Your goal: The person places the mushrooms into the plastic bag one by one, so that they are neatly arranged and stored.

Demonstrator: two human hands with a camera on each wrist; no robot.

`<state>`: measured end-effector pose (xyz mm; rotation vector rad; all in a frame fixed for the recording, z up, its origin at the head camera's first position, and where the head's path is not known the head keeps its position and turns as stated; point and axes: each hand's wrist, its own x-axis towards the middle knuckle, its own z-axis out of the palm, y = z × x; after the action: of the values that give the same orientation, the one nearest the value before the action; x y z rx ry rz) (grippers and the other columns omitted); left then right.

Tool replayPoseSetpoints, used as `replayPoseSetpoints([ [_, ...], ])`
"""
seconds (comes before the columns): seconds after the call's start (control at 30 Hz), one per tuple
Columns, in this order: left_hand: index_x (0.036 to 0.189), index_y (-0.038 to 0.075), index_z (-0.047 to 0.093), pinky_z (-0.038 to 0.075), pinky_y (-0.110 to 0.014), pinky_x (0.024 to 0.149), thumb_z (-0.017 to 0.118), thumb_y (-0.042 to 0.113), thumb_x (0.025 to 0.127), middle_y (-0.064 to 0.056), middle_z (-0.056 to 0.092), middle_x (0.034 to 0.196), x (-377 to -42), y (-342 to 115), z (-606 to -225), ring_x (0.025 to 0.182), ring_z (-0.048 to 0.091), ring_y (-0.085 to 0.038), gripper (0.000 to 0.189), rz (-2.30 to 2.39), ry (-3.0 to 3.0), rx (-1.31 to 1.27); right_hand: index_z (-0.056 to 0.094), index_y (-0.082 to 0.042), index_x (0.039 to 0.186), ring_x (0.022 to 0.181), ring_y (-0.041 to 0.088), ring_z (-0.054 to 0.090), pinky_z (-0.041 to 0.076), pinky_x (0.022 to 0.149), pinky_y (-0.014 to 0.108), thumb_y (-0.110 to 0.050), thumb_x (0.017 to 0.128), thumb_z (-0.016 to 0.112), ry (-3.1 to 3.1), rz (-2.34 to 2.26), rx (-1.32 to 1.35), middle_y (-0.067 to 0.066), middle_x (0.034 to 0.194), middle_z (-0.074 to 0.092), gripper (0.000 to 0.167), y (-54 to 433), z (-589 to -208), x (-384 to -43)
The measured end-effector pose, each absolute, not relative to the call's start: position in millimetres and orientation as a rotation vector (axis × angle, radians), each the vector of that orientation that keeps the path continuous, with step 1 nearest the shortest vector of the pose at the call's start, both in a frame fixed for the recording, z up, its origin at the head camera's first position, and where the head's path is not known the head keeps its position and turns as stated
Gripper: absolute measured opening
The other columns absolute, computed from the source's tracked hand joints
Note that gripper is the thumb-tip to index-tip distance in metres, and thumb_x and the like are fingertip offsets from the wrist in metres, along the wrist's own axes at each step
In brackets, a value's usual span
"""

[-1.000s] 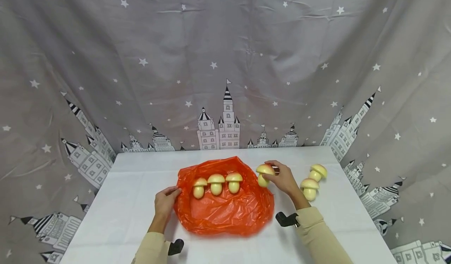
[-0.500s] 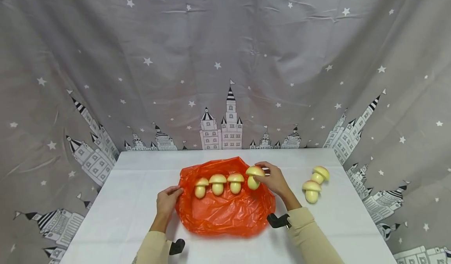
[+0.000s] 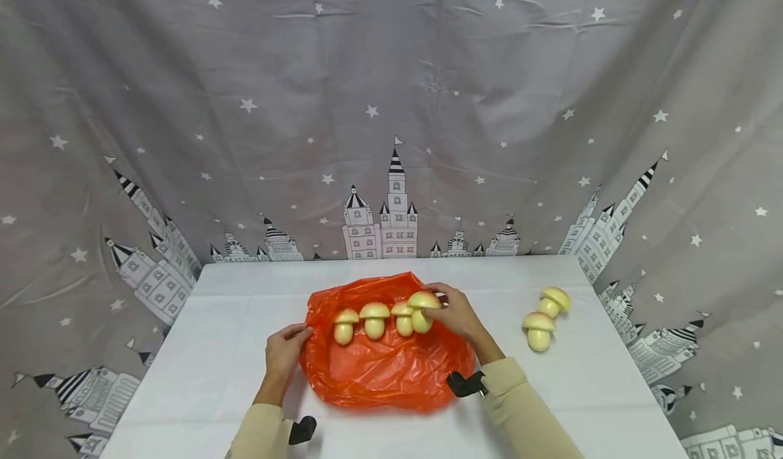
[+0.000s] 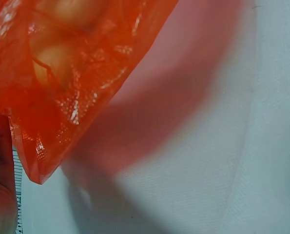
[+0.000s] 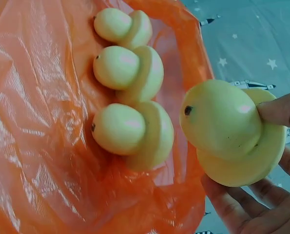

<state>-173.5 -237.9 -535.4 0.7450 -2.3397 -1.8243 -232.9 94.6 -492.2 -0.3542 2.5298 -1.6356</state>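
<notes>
An orange-red plastic bag (image 3: pixel 391 377) lies spread with its mouth wide. Inside, three toy mushrooms with pale yellow stems and reddish-yellow caps, among them a middle mushroom (image 3: pixel 374 319), stand in a row. My left hand (image 3: pixel 283 357) pinches the bag's left rim; in the left wrist view its fingers (image 4: pixel 2 161) show at the bag's edge. Thumb and fingers of my right hand (image 3: pixel 457 315) grip another mushroom (image 5: pixel 227 122) by its cap, over the bag at the row's right end. From the head, this mushroom overlaps the rightmost one in the row.
Two more mushrooms, a rear one (image 3: pixel 554 300) and a front one (image 3: pixel 538 331), lie close together on the white table (image 3: pixel 605 384) to the right. A grey curtain (image 3: pixel 391 92) with stars and castles hangs behind the table's far edge.
My right hand has carried its mushroom leftward from the bag's right rim to beside the row inside. My left hand has stayed at the left rim.
</notes>
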Motion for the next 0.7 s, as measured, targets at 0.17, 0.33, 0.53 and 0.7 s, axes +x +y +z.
replayPoseSetpoints([
  [0.17,0.116,-0.009,0.063,0.048,-0.012,0.064,0.064,0.015,0.093,-0.011,0.065,0.098,-172,-237,-534,0.074,0.056,-0.005,0.034,-1.855,-2.321,0.753,0.064,-0.004,0.121,0.099,0.029,0.060,0.053,0.080,0.039,-0.006,0.079,0.071,2.504,-1.598,-0.409,0.013,0.117,0.062,0.043,87,-494,-230],
  [0.33,0.116,-0.008,0.063,0.048,-0.012,0.064,0.063,0.015,0.093,-0.014,0.063,0.102,-172,-236,-534,0.075,0.057,-0.007,0.032,-1.845,-2.333,0.768,0.063,-0.005,0.123,0.098,0.026,0.058,0.052,0.081,0.038,-0.010,0.081,0.070,2.490,-1.571,-0.433,0.011,0.117,0.062,0.042,81,-495,-229],
  [0.53,0.118,-0.007,0.062,0.047,-0.012,0.064,0.062,0.016,0.094,-0.020,0.062,0.109,-172,-237,-532,0.078,0.057,-0.009,0.033,-1.854,-2.353,0.773,0.064,-0.008,0.122,0.100,0.025,0.058,0.051,0.083,0.039,-0.013,0.082,0.071,2.455,-1.536,-0.493,0.008,0.115,0.062,0.041,72,-498,-230],
  [0.7,0.117,-0.007,0.062,0.048,-0.013,0.064,0.062,0.016,0.094,-0.018,0.063,0.106,-173,-237,-532,0.077,0.057,-0.009,0.032,-1.848,-2.355,0.775,0.063,-0.008,0.122,0.103,0.028,0.060,0.052,0.086,0.041,-0.013,0.082,0.071,2.388,-1.552,-0.494,0.010,0.119,0.061,0.042,64,-501,-229],
])
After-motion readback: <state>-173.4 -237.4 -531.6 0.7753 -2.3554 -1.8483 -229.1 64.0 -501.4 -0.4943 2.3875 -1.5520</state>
